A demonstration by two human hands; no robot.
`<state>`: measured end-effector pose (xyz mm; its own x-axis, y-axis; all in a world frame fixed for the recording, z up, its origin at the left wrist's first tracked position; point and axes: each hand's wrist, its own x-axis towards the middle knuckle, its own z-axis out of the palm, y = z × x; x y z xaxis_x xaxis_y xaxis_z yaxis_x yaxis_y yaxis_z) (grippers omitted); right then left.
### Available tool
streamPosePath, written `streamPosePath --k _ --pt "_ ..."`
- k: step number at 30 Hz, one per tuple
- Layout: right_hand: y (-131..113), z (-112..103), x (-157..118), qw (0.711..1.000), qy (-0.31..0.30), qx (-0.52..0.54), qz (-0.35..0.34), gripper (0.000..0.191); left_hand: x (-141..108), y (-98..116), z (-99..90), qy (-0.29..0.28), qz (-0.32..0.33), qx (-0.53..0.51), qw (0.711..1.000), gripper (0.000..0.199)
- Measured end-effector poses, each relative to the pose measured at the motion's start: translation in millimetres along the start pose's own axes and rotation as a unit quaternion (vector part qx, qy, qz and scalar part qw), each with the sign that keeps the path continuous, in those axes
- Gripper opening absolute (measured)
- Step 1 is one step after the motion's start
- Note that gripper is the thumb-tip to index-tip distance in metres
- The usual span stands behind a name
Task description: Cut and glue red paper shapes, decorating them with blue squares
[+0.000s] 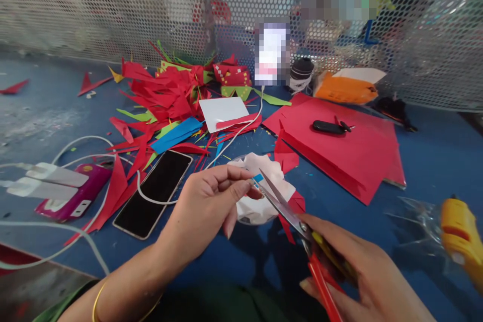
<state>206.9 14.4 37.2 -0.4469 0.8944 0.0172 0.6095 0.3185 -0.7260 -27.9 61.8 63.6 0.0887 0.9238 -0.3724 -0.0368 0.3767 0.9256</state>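
In my left hand, thumb and fingers pinch a tiny blue piece of paper. My right hand grips scissors with red and yellow-green handles. Their blades are spread a little, and the tips reach the blue piece beside my left fingertips. Under both hands sits a round dish lined with crumpled white paper, partly hidden by my left hand and the blades. Red paper scraps lie around the dish.
Behind are red and green paper offcuts, a white card and an upright phone. A dark phone, cables and chargers lie left. Right are red sheets and a yellow glue gun. A perforated metal screen closes the back.
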Motion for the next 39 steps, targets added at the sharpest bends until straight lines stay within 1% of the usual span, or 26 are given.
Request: streamPosePath --k 5,12,15,19,22,26,32,35,39 --pt "1 3 0 0.999 -0.003 0.045 -0.021 0.046 -1 -1 0.1 -0.012 -0.011 0.001 1.0 0.01" --pt "0 6 0 0.998 -0.012 0.054 -0.032 0.048 0 -1 1.4 -0.018 -0.01 0.015 1.0 0.011" --pt "-2 7 1 0.998 -0.016 0.057 -0.023 0.046 -1 0 1.9 -0.02 -0.011 0.021 1.0 0.011" --pt "-4 8 2 0.994 -0.036 0.103 -0.01 0.042 0 -1 1.0 -0.021 -0.013 0.027 0.999 0.012" --pt "-6 8 3 0.992 -0.038 0.123 -0.004 0.039 0 -2 0.3 -0.019 -0.013 0.028 0.999 0.011" --pt "-10 7 5 0.992 -0.027 0.123 0.003 0.035 0 -1 0.7 -0.008 -0.018 0.036 0.999 0.013" --pt "-9 8 7 0.994 -0.016 0.108 0.003 0.036 1 -1 1.7 0.0 -0.02 0.049 0.999 0.014" --pt "-9 9 8 0.994 -0.016 0.112 -0.004 0.035 2 -2 1.0 -0.004 -0.022 0.048 0.999 0.015" --pt "-9 9 6 0.993 -0.019 0.117 0.011 0.034 3 -1 -1.5 -0.014 -0.027 0.047 0.998 0.016"
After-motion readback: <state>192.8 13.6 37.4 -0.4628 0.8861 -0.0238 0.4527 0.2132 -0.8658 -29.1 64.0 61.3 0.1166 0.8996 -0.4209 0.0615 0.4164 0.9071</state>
